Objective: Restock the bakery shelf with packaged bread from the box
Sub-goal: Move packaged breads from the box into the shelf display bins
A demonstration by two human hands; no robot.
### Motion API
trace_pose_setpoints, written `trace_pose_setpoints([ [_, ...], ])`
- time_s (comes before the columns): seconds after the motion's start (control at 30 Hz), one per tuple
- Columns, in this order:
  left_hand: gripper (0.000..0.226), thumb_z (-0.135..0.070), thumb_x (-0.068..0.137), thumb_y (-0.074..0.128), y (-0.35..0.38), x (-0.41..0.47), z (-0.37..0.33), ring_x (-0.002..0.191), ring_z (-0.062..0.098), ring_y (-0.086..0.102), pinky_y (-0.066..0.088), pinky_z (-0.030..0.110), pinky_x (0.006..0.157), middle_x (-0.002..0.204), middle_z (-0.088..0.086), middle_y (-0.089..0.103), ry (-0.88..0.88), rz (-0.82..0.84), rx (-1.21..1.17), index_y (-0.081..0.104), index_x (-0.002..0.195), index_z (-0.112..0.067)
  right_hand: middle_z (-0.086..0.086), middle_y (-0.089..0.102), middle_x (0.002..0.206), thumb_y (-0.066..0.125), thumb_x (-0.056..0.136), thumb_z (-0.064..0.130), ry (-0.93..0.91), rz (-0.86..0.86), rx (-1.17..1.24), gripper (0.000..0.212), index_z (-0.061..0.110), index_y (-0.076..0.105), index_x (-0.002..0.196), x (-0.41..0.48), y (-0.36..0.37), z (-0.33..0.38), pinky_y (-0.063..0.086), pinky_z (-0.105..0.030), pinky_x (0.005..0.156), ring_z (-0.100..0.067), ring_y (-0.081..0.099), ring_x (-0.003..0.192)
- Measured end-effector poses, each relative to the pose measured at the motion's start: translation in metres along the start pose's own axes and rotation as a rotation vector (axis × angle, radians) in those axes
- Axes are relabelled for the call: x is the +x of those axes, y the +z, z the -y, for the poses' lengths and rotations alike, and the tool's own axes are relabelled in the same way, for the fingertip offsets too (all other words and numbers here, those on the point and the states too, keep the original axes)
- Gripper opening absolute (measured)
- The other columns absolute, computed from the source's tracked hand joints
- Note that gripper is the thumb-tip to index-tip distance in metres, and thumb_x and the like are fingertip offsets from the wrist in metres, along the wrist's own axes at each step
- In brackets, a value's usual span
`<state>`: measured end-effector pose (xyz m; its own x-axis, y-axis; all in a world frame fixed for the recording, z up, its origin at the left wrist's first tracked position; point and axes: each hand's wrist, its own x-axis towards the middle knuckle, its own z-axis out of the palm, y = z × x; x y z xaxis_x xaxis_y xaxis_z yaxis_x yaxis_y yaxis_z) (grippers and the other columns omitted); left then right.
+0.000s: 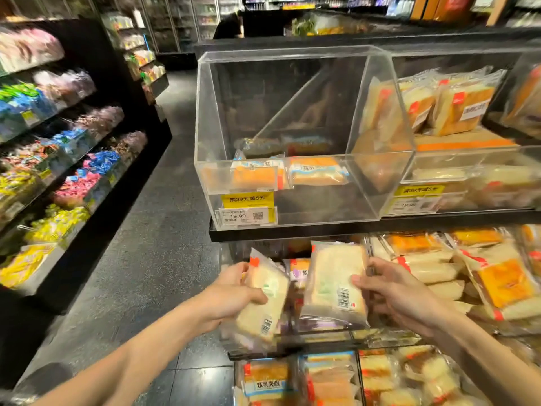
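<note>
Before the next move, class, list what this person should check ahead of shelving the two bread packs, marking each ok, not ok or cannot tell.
1. Left hand grips left pack: ok.
2. Right hand grips right pack: ok.
3. Room in clear bin: ok, only a few packs inside.
4. Bin opening free: cannot tell.
5. Held packs match those in the bin: cannot tell, labels blurred.

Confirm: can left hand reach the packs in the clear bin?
Probably not yet: the left hand grips a bread pack, and the clear front wall of the bin covers those packs.
</note>
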<state>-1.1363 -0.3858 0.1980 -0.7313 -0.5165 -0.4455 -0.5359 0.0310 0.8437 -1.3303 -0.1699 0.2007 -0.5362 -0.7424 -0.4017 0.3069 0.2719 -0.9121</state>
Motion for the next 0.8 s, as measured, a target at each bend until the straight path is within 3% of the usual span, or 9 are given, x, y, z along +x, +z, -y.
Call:
trace_pose_setpoints([
  [0.07,0.034,-0.008,0.082,0.069,0.007,0.017,0.008,0.092,0.024,0.067,0.055,0.042,0.084,0.097,0.001,0.07,0.251,-0.11,0.41,0.054,0.109,-0.021,-0.013,0.076,0.092,0.066,0.089,0.007,-0.036,-0.066,-0.114,0.024,0.007,0.06,0.113,0.003,-0.002,-0.006,0.053,-0.027,0.055,-0.022,0.074,0.082],
  [0.13,0.047,-0.013,0.086,0.064,0.016,0.032,0.014,0.096,0.023,0.065,0.054,0.038,0.081,0.108,-0.006,0.069,0.518,-0.181,0.808,0.048,0.124,-0.036,-0.008,0.077,0.086,0.065,0.091,0.005,-0.077,-0.132,-0.241,0.018,0.011,0.06,0.108,0.008,-0.001,-0.011,0.053,-0.025,0.053,-0.017,0.074,0.078],
  [0.23,0.068,-0.003,0.074,0.069,0.03,0.058,0.033,0.089,0.028,0.069,0.057,0.04,0.065,0.113,0.0,0.068,0.838,-0.226,1.282,0.042,0.128,-0.032,0.006,0.075,0.08,0.07,0.089,0.007,-0.194,-0.199,-0.518,0.021,0.024,0.061,0.099,0.015,0.003,-0.015,0.06,-0.031,0.073,-0.005,0.072,0.081],
  [0.37,0.065,-0.011,0.051,0.089,0.034,0.1,0.049,0.062,0.027,0.066,0.05,0.033,0.047,0.08,0.009,0.068,0.801,-0.243,1.578,0.056,0.107,-0.016,0.02,0.065,0.093,0.07,0.091,0.022,-0.218,-0.215,-0.793,0.025,0.035,0.057,0.107,0.023,0.01,-0.024,0.056,-0.028,0.087,-0.004,0.066,0.097],
  [0.47,0.052,-0.017,0.066,0.086,0.035,0.119,0.053,0.082,0.034,0.068,0.054,0.039,0.064,0.098,0.017,0.069,0.604,-0.175,1.679,0.066,0.113,-0.014,0.01,0.067,0.108,0.067,0.092,0.029,-0.241,-0.244,-0.888,0.031,0.033,0.057,0.122,0.026,0.017,-0.029,0.053,-0.033,0.094,-0.014,0.064,0.108],
  [0.57,0.048,-0.004,0.094,0.054,0.037,0.127,0.057,0.131,0.038,0.044,0.042,0.048,0.104,0.143,0.022,0.045,0.481,-0.095,1.699,0.043,0.14,-0.01,0.006,0.07,0.114,0.062,0.096,0.032,-0.292,-0.259,-0.98,0.032,0.03,0.055,0.127,0.027,0.021,-0.028,0.05,-0.031,0.091,-0.017,0.065,0.108],
  [0.67,0.052,-0.02,0.093,0.056,0.036,0.123,0.042,0.141,0.032,0.029,0.024,0.05,0.117,0.152,0.012,0.035,0.361,-0.032,1.626,0.042,0.143,-0.019,0.004,0.071,0.115,0.059,0.097,0.034,-0.344,-0.27,-1.05,0.033,0.03,0.052,0.129,0.032,0.019,-0.036,0.054,-0.036,0.09,-0.021,0.067,0.106],
  [0.73,0.044,-0.033,0.093,0.053,0.041,0.116,0.031,0.136,0.027,0.037,0.03,0.043,0.113,0.144,0.005,0.045,0.378,-0.097,1.293,0.052,0.136,-0.025,0.003,0.072,0.111,0.058,0.098,0.035,-0.402,-0.283,-1.14,0.035,0.031,0.049,0.131,0.035,0.018,-0.041,0.056,-0.039,0.083,-0.021,0.07,0.098],
  [0.8,0.035,-0.05,0.095,0.051,0.052,0.099,0.014,0.114,0.022,0.06,0.048,0.037,0.098,0.117,0.002,0.064,0.212,-0.179,0.605,0.063,0.118,-0.026,0.004,0.074,0.099,0.07,0.09,0.029,-0.553,-0.327,-1.301,0.039,0.027,0.055,0.126,0.04,0.017,-0.047,0.059,-0.037,0.066,-0.018,0.072,0.083],
])
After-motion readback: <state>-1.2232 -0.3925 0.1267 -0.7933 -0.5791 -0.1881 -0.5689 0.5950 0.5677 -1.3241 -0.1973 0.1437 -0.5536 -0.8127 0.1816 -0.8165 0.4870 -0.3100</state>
